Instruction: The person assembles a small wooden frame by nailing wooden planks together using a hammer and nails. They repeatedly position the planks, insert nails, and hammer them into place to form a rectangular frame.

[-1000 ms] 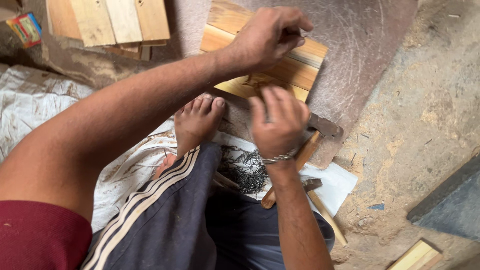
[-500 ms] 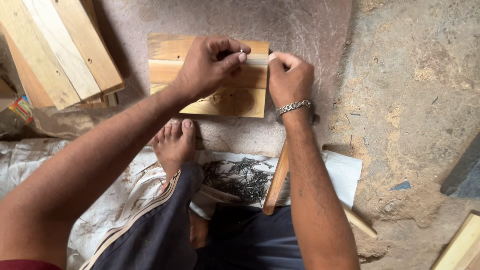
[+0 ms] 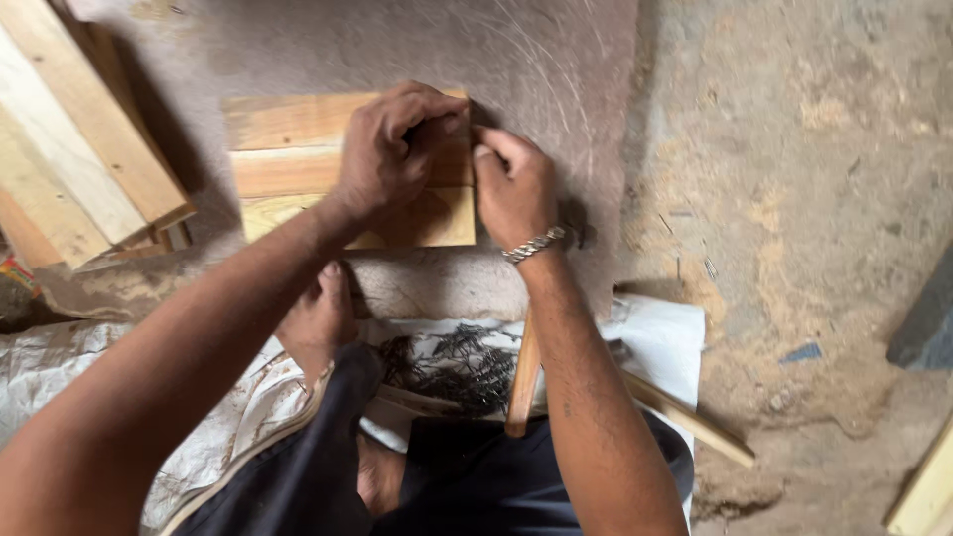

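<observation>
A small slat panel (image 3: 298,164) lies on a grey slab (image 3: 536,60). The left hand (image 3: 392,149) presses down on its right end, fingers curled; the right hand (image 3: 514,189) pinches at that edge, what it pinches hidden. Below lie nails (image 3: 452,362) on paper (image 3: 665,337), a hammer handle (image 3: 523,382) and a bare foot (image 3: 318,318). Planks (image 3: 69,139) stack at left.

Both hands (image 3: 452,169) on wooden panel (image 3: 288,159)

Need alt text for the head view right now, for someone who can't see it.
Both hands, left hand and right hand, press on a small wooden slat panel lying on a grey board. A pile of dark nails sits on white paper beside the person's bare foot.
</observation>
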A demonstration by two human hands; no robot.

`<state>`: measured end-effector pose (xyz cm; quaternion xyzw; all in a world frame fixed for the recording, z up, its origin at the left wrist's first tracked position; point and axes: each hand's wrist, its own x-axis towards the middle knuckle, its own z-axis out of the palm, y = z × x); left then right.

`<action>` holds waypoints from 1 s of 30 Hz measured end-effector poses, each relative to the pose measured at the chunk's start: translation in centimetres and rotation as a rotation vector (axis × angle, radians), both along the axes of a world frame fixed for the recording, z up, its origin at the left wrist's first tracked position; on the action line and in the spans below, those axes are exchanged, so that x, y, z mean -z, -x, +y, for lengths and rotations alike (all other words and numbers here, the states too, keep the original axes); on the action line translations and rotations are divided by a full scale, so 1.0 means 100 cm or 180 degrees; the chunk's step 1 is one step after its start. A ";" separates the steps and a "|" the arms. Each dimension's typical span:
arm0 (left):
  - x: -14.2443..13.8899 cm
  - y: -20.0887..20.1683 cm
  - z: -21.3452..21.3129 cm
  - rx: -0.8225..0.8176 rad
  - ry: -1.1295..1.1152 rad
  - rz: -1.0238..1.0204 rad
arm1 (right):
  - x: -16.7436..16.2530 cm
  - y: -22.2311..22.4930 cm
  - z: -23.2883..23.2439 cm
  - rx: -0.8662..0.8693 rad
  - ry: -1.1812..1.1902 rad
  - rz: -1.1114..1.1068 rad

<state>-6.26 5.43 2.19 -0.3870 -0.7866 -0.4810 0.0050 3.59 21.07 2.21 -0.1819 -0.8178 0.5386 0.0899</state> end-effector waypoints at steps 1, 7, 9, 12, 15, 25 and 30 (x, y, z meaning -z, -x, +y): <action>0.002 -0.001 0.002 -0.0006 0.0052 0.0009 | 0.002 -0.002 0.000 -0.0047 -0.0068 0.0018; 0.009 -0.002 0.006 -0.0078 0.0337 0.0080 | -0.003 -0.042 0.000 0.0131 -0.0423 0.0126; 0.009 -0.004 0.007 -0.0117 0.0378 0.0020 | -0.012 -0.080 -0.009 0.0543 -0.0383 0.0072; 0.007 -0.007 0.006 -0.0117 0.0304 0.0078 | -0.022 -0.151 -0.027 0.1106 -0.0836 0.0011; 0.004 -0.009 0.005 -0.0103 0.0226 0.0030 | -0.018 -0.206 -0.043 0.0971 -0.1042 -0.0332; -0.002 -0.013 0.009 -0.0143 0.0241 0.0175 | -0.027 -0.193 -0.032 0.0928 0.2196 -0.0811; 0.001 -0.011 0.008 -0.0124 0.0231 0.0274 | -0.030 -0.141 -0.019 0.0775 0.1840 -0.0727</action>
